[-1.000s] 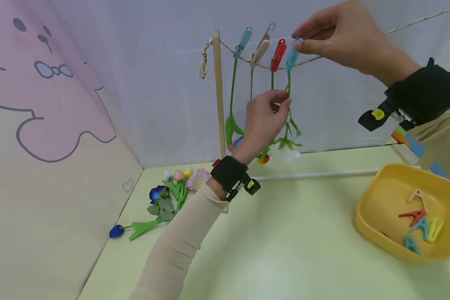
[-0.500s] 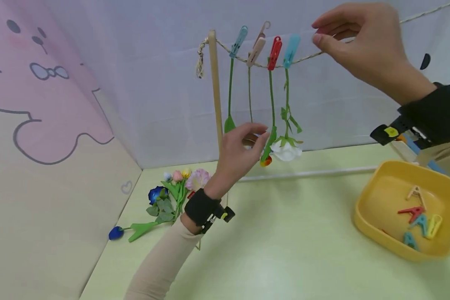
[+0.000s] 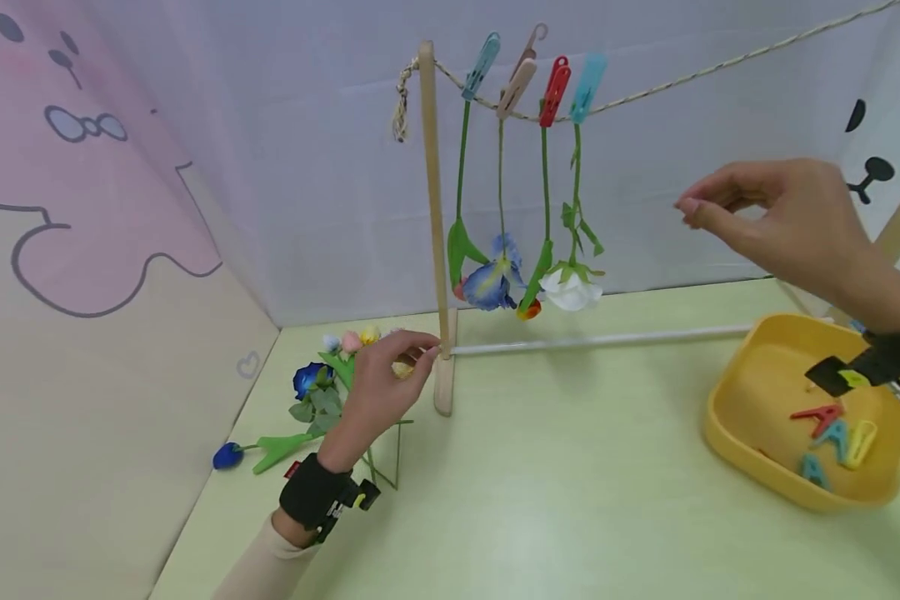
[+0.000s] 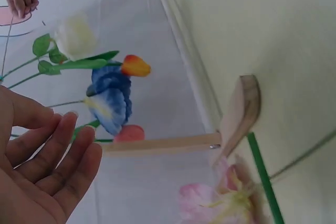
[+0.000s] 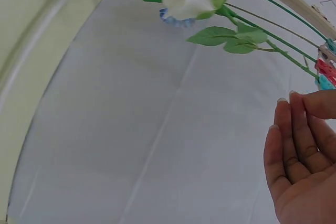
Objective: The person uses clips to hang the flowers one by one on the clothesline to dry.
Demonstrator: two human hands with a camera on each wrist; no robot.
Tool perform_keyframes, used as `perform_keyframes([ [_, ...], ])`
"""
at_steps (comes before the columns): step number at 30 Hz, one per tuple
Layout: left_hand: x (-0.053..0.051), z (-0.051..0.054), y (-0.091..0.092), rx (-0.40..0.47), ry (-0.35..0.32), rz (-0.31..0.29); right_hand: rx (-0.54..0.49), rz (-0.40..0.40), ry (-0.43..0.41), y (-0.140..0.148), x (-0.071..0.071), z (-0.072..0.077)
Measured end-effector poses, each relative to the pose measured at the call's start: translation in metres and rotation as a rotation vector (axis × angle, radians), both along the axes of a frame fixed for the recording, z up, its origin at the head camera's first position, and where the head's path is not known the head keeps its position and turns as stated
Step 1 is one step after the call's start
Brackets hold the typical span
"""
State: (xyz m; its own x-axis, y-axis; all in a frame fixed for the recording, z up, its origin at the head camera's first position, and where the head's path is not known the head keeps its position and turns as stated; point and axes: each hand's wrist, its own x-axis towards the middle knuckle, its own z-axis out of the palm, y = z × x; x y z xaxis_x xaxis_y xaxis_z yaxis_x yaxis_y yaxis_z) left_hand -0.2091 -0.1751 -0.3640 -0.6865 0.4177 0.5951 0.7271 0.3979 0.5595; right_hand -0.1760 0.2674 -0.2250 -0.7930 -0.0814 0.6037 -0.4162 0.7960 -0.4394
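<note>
Okay, I see pegs (image 3: 859, 443) at four o'clock. My left hand (image 3: 381, 377), fingers loose, holding nothing, is near lying flowers (image 3: 324, 402) at eight; my right hand (image 3: 798, 218), same, at three. Four hung flowers (image 3: 492, 283) are at one. I guess I'm between hangings: next, pick one up.

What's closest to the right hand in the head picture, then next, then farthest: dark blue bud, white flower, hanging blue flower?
From the right hand:
1. White flower: hanging, to its left.
2. Hanging blue flower: further left.
3. Dark blue bud: lying far left.
</note>
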Motion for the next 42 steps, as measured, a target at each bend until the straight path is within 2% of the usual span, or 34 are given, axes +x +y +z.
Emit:
perform_keyframes([
  [4, 0.005, -0.009, -0.02, -0.059, -0.03, 0.079, 0.055, -0.046, -0.066, 0.012, 0.008, -0.027],
  [10, 0.01, -0.034, -0.044, -0.142, -0.065, 0.163, 0.121, -0.1, -0.172, 0.032, 0.021, -0.073],
  [14, 0.015, -0.046, -0.058, -0.206, -0.056, 0.22, 0.142, -0.107, -0.238, 0.045, 0.029, -0.101],
  [18, 0.019, -0.053, -0.069, -0.264, -0.044, 0.283, 0.154, -0.086, -0.245, 0.058, 0.039, -0.128],
  [21, 0.019, -0.057, -0.078, -0.288, -0.026, 0.298, 0.237, -0.061, -0.27, 0.065, 0.043, -0.146],
  [25, 0.018, -0.064, -0.085, -0.306, -0.032, 0.285, 0.346, -0.014, -0.34, 0.071, 0.043, -0.166],
  [29, 0.02, -0.069, -0.09, -0.333, -0.047, 0.279, 0.352, 0.057, -0.361, 0.075, 0.045, -0.181],
  [34, 0.024, -0.072, -0.096, -0.342, -0.04, 0.29, 0.311, 0.126, -0.386, 0.077, 0.052, -0.191],
  [42, 0.025, -0.072, -0.104, -0.368, 0.0, 0.29, 0.281, 0.197, -0.58, 0.078, 0.062, -0.196],
])
